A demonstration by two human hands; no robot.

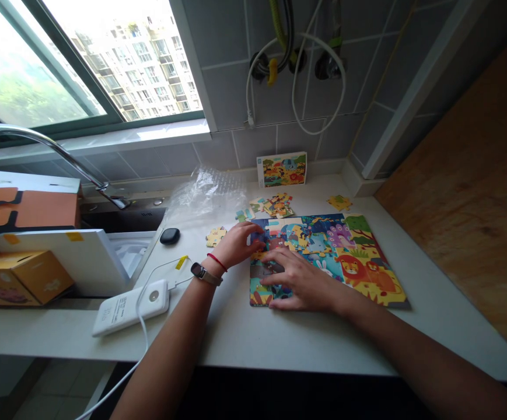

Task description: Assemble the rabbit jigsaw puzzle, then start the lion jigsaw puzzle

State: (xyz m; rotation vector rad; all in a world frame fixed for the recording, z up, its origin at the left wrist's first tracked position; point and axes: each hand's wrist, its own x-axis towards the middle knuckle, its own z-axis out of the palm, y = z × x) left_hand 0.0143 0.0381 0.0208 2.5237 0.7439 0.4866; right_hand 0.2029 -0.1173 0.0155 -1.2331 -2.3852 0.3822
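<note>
A colourful animal jigsaw puzzle point(369, 274) lies flat on the counter, with lions at its right and many pieces joined. At its upper left edge, my left hand point(237, 244) has thumb and fingers on either side of a dark blue puzzle piece point(257, 238). Over the lower left part of the puzzle, my right hand point(301, 281) rests with its fingers spread, touching the surface and hiding some of it. Loose puzzle pieces point(279, 204) are heaped behind the puzzle. More pieces point(215, 236) lie left of my left hand, and a few others point(339, 202) at the back right.
The puzzle box point(283, 170) leans against the tiled wall. Crumpled clear plastic point(207, 189) lies beside the sink point(104, 219). To the left are a black oval case point(170, 235), a white power bank point(130, 308) with a cable, and cardboard boxes point(21, 277). A wooden panel point(467, 192) borders the right.
</note>
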